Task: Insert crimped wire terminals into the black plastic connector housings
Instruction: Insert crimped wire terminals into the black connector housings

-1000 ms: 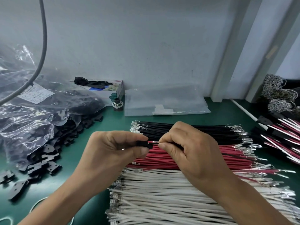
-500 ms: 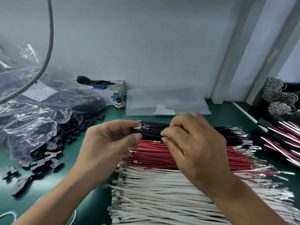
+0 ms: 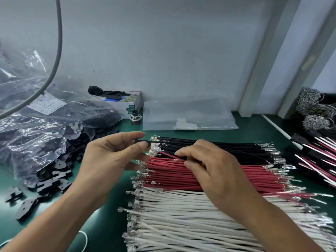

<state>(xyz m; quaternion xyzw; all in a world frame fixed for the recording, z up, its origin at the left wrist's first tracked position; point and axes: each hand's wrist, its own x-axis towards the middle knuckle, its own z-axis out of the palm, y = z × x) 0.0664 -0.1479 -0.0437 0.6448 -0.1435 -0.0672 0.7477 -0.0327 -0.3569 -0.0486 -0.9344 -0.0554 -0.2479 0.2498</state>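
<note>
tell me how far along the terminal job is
Done: finished assemblies lie at the right edge. In hand: the left hand pinches a black housing; the right hand reaches into the wire rows by a lifted red wire. Left: big rows of black, red and white wires, plus loose housings.

Bare green mat [image 3: 254, 128] is lying open behind the black wires [image 3: 218, 148], up to the flat clear bag [image 3: 189, 115]. Loose housings [image 3: 52, 177] and their bag [image 3: 36, 128] are crowding the left side. Finished harnesses [image 3: 316, 151] are blocking the right. White wires [image 3: 181, 215] are filling the near centre.
</note>
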